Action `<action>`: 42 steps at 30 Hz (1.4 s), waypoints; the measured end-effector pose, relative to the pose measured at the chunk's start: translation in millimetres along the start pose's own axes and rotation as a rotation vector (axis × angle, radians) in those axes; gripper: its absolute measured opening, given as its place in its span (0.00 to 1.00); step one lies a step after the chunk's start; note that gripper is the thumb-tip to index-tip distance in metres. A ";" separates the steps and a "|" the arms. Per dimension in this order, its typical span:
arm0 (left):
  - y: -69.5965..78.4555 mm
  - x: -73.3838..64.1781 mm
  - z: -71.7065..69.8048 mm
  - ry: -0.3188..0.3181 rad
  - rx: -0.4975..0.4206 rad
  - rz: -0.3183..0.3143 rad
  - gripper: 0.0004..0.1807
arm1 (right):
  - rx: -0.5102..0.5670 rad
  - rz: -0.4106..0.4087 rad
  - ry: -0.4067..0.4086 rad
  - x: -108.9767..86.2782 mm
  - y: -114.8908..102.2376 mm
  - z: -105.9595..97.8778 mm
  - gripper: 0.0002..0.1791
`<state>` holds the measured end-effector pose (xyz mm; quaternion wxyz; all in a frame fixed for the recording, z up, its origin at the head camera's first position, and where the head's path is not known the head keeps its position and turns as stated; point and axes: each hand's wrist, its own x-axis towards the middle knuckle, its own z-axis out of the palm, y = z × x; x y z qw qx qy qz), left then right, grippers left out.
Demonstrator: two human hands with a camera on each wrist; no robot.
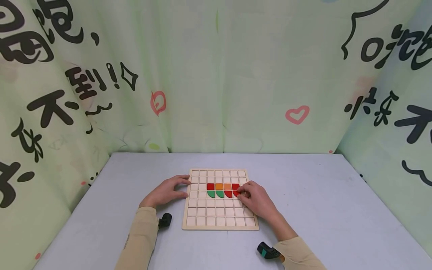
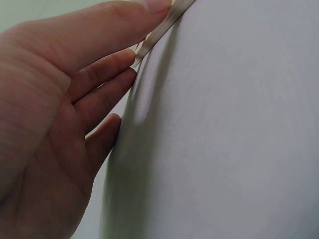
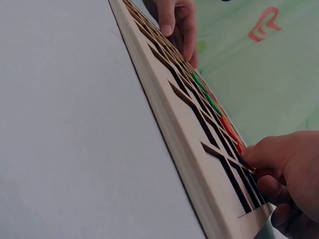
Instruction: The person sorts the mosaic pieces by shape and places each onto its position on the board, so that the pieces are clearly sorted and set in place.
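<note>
A wooden grid board [image 1: 219, 224] lies flat on the table. In its upper middle are a row of two red and two orange squares [image 1: 219, 186] and, below, green quarter-circles [image 1: 211, 194] and red quarter-circles [image 1: 228, 194]. My right hand [image 1: 258, 200] pinches the rightmost red quarter-circle [image 1: 236, 193] at its cell, partly covering it. In the right wrist view the thumb [image 3: 266, 152] is against red, with the other fingers curled below. My left hand [image 1: 167, 192] touches the board's left edge, its fingers [image 2: 107, 99] fairly straight and the thumb at the rim.
The pale table [image 1: 303, 195] spreads around the board on every side. Light green curtains [image 1: 253, 75] with dark writing and hearts hang behind and at both sides. A black wrist device [image 1: 165, 220] sits by the left sleeve, another dark one [image 1: 268, 250] by the right.
</note>
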<state>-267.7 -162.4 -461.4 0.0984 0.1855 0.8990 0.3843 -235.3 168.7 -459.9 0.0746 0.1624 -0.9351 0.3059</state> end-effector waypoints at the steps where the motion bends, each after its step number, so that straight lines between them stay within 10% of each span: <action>1: 0.1 -0.2 0.0 -0.002 0.000 0.002 0.25 | 0.001 0.000 0.001 -0.1 -0.3 -0.1 0.06; 42: -2.1 2.3 2.3 0.018 0.009 -0.028 0.24 | -0.005 0.017 0.021 1.1 5.5 0.7 0.06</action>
